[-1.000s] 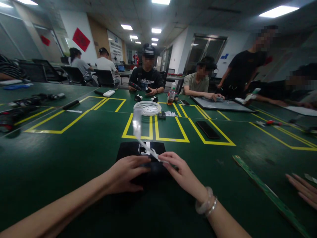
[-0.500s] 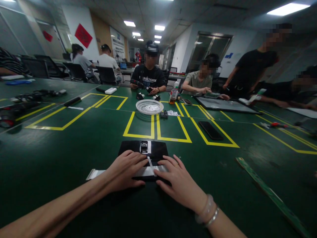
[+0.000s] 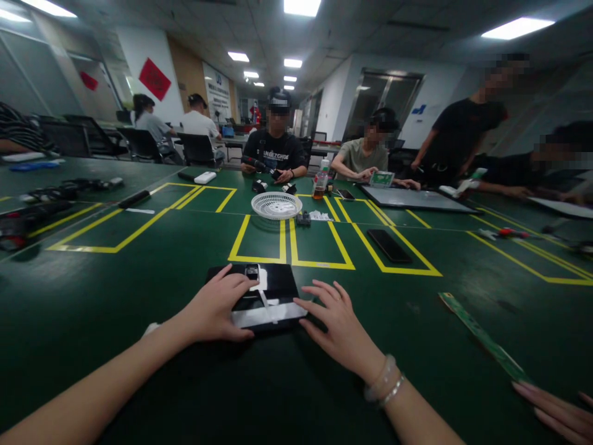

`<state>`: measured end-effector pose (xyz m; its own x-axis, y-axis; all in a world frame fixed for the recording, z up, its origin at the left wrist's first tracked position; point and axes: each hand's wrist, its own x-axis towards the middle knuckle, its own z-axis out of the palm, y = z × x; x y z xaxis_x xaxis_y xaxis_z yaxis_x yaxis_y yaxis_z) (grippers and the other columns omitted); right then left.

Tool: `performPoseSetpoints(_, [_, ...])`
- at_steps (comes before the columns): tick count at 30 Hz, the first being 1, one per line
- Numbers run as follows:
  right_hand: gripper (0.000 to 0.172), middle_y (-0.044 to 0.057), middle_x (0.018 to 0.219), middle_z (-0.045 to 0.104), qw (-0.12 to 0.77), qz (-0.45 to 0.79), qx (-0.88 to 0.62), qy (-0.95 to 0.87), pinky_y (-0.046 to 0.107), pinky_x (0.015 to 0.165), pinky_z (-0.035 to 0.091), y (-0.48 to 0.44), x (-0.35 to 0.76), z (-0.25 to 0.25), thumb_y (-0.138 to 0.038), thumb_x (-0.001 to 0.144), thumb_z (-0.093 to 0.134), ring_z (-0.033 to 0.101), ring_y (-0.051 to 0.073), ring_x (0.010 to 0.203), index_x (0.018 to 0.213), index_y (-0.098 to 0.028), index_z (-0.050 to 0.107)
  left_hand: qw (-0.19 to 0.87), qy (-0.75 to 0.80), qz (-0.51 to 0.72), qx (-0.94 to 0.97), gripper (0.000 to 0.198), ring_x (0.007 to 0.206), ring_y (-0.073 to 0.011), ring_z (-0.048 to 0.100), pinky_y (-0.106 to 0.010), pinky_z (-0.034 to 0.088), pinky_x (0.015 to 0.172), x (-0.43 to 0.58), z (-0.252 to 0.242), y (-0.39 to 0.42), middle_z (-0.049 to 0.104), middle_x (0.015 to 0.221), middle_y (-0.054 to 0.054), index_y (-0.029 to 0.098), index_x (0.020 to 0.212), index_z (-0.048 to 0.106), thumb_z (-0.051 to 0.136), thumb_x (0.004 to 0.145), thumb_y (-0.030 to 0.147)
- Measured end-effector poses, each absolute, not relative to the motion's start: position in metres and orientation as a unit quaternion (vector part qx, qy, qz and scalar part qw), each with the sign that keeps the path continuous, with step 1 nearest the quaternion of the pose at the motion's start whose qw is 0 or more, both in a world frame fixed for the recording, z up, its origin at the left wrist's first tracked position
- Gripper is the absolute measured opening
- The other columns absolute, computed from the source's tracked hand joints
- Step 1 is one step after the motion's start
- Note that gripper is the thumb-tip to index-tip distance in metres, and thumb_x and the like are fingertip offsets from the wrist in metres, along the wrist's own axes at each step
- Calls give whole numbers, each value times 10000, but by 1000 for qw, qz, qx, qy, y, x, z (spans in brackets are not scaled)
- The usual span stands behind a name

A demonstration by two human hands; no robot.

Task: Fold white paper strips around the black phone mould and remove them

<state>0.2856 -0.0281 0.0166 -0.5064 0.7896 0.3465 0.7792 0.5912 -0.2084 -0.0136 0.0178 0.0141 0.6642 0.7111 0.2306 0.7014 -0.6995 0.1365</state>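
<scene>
A black rectangular panel (image 3: 282, 281) lies on the green table in front of me, carrying a small square module near its far edge, a wide silver-white strip (image 3: 264, 316) along its near edge and a thin white strip between them. Over the panel's left end is my left hand (image 3: 222, 303), shut on it, fingers across the top and thumb along the near side. My right hand (image 3: 333, 327) is open, its fingers spread, with the fingertips at the panel's right edge. Part of the panel is hidden under my left hand.
A long green circuit board (image 3: 482, 337) lies at right, with another person's hand (image 3: 556, 408) at its near end. Beyond are a black phone (image 3: 389, 245), a white basket (image 3: 277, 206), a bottle (image 3: 320, 179) and yellow tape outlines. Co-workers sit across the table.
The panel has shifted left and turned slightly, uncovering more of the silver-white strip. My right hand has come off to its right edge. Another person's hand has appeared at the circuit board.
</scene>
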Motion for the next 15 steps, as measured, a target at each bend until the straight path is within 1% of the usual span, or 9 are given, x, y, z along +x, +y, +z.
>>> performPoseSetpoints(2, [408,64,1366,587,202,17,-453,-868,625,1140,247,-27,287,16,-248,904,608,439,291,1360,1301,-343,602,3,432,139,891,827,1227,-338,515,-551,148,1190,-35,16,32,584,1287,-123,198,1352,551,763,671,617])
performPoseSetpoints(4, [420,58,1354,597,193,29,-451,-871,635,1136,245,-27,288,16,-248,903,609,441,296,1357,1310,-351,592,-14,494,145,857,790,1227,-359,511,-583,145,1171,-64,15,49,589,1288,-131,189,1318,580,732,692,647])
performPoseSetpoints(6, [432,55,1348,602,184,38,-451,-872,641,1137,235,-27,287,15,-254,906,609,446,298,1352,1324,-356,580,-23,560,154,813,777,1207,-385,519,-616,191,1126,-99,11,66,588,1293,-156,147,1299,598,659,746,689])
performPoseSetpoints(8, [438,53,1346,604,176,45,-453,-872,639,1143,225,-28,287,16,-255,906,610,448,296,1350,1332,-352,574,-31,619,173,766,801,1162,-405,540,-604,270,1051,-137,4,78,617,1234,-183,83,1262,621,573,781,722])
performPoseSetpoints(9, [438,51,1345,605,172,48,-455,-872,636,1146,221,-28,287,16,-253,906,612,446,294,1351,1332,-349,575,-37,643,189,742,823,1150,-415,542,-580,297,1007,-157,0,83,645,1168,-185,56,1227,639,551,771,736])
performPoseSetpoints(11, [437,46,1343,607,165,50,-459,-872,628,1152,217,-28,286,17,-248,905,613,442,288,1355,1330,-344,577,-58,679,230,695,841,1177,-449,505,-540,291,926,-196,-8,88,689,980,-154,43,1107,686,561,692,763])
performPoseSetpoints(13, [433,40,1342,608,159,49,-461,-872,623,1155,218,-29,286,18,-246,905,612,439,284,1359,1325,-347,580,-82,698,264,660,761,1253,-496,405,-546,234,865,-231,-14,89,683,799,-119,75,920,718,579,626,764])
performPoseSetpoints(15, [418,38,1338,611,156,49,-462,-872,620,1155,221,-29,286,18,-249,909,607,439,284,1361,1315,-348,589,-94,706,278,644,646,1314,-521,296,-567,179,817,-260,-15,88,639,658,-111,102,701,681,579,638,736])
